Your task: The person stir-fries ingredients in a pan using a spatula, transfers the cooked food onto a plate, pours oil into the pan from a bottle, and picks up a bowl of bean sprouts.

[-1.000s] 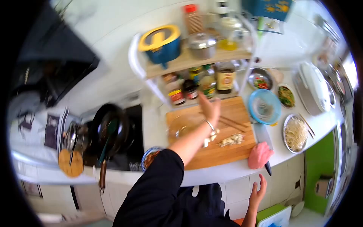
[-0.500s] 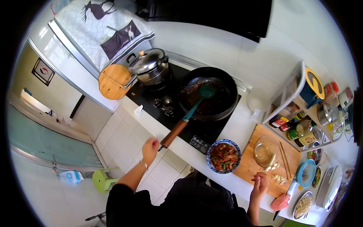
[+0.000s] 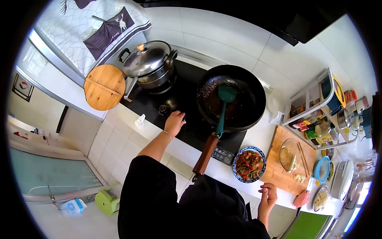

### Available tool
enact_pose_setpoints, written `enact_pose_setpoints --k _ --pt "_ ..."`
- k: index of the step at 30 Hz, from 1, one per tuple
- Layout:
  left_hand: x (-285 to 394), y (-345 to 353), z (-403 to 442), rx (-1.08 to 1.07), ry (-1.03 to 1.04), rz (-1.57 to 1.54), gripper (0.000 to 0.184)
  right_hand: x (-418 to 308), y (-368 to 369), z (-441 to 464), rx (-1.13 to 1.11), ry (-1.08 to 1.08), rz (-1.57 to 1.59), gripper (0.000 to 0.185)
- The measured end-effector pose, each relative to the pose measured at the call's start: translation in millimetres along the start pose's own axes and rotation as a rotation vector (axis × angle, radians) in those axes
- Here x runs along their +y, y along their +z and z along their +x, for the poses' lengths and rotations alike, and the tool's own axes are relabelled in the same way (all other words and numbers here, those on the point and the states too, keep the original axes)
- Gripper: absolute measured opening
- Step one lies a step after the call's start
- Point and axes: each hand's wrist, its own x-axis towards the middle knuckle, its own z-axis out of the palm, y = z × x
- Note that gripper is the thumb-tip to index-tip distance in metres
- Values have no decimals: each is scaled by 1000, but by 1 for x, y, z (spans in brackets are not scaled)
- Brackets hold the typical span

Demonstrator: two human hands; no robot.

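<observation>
My left hand (image 3: 174, 124) is at the cooktop's front with its fingers closed around a dark control knob (image 3: 183, 118), mostly covered by them. To its right, a black wok (image 3: 248, 107) with brown sauce residue sits on the black cooktop (image 3: 139, 100). A green spatula (image 3: 227, 94) rests in the wok, and the wok's brown wooden handle (image 3: 206, 155) points toward me. My right hand (image 3: 268, 196) hovers by the counter's front edge, fingers curled in and nothing visible in them. Nearest to it is a blue-patterned bowl (image 3: 259, 174) of cooked meat and vegetables.
A lidded steel pot (image 3: 153, 75) stands on the left burner beside a round wooden board (image 3: 104, 87). At right, a cutting board (image 3: 274, 171) carries a glass bowl (image 3: 287, 154), chopsticks (image 3: 303, 158) and chopped garlic (image 3: 299, 177). A spice rack (image 3: 314, 107) stands behind it.
My left hand has moved from beside the wok handle forward onto the control knob. My right hand stays curled near the counter edge. The camera view has shifted.
</observation>
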Motion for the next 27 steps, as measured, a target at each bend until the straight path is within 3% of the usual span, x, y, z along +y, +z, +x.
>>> enact_pose_setpoints --k 5,8,10,12,13,14,15,17,20,23,25,27 --pt "6 -2 -2 7 -71 31 39 -8 12 3 39 65 59 25" --pt "1 -12 -11 212 -29 -40 35 -10 12 6 54 51 12 26" --pt "-36 -7 -27 509 -191 138 29 -4 8 5 39 -36 -54 25" --pt "-62 -35 -49 608 -497 166 32 9 3 3 23 -109 -89 24" --pt "-86 -21 -61 758 -593 479 35 11 1 2 11 -90 -97 24" --pt "-105 -10 -76 629 -771 408 28 11 2 1 -2 -73 -107 24" --pt "-135 -2 -94 374 -792 200 19 6 3 1 -5 -72 -109 24" --pt "-140 -4 -95 460 -729 4 17 -8 9 4 22 78 -91 27" --pt "-113 -12 -61 720 -444 -36 17 -14 14 8 0 67 -75 26" --pt "-90 13 -51 512 -376 -74 17 -14 18 11 -52 68 -67 24" --pt "-57 35 -55 487 -258 -156 20 -16 18 12 -89 -37 -154 22" --pt "-4 48 -69 386 -304 -294 23 -17 20 11 -88 -32 -153 21"
